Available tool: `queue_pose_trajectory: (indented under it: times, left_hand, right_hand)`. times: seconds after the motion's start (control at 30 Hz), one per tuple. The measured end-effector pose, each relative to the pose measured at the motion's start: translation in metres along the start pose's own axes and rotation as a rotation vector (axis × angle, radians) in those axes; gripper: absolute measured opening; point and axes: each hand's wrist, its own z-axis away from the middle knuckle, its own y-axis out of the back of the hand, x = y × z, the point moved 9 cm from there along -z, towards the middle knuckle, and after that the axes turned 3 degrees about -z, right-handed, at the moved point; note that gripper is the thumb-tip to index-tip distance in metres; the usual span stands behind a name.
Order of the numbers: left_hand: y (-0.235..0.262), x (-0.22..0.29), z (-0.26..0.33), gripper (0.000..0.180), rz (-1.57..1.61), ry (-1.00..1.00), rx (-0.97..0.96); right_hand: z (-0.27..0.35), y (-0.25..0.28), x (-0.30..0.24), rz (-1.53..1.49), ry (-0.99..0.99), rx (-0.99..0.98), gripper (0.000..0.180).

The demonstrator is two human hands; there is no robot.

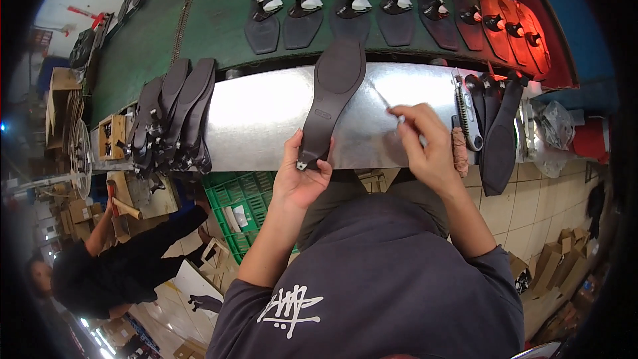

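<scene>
A dark brown shoe sole (339, 70) with a rounded wide end and a narrow heel end lies lengthwise over the metal bench. My left hand (301, 176) grips its narrow end, where a small shiny bit shows near the fingers. To the right of the sole, above the bench, my right hand (428, 153) is closed round a thin stick-like tool (381, 97), blurred and pointing up and left. The tool is apart from the sole. Its exact kind cannot be made out.
More dark soles (196, 90) are heaped on the bench (259, 106) at left, others (500, 136) at right beside a utility knife (470, 113). Strapped soles (350, 6) line the green belt (222, 13), reddish-lit at right. A green crate (222, 189) stands below. A co-worker (106, 272) holds a hammer (126, 209).
</scene>
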Motion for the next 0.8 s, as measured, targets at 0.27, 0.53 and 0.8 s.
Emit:
queue_pose_trajectory:
  times: [0.27,0.53,0.8]
  left_hand:
    - [-0.015,-0.025,-0.011,0.022,-0.066,0.071,-0.087]
    - [-0.015,-0.034,-0.008,0.018,-0.027,0.116,-0.097]
    - [-0.012,-0.015,-0.009,0.027,-0.218,-0.111,-0.047]
  right_hand:
    - [0.046,-0.082,-0.007,-0.631,-0.409,-0.435,0.062]
    - [0.029,-0.062,-0.011,-0.424,-0.094,-0.199,0.035]
    - [0.049,-0.082,0.014,-0.882,-0.706,-0.477,0.05]
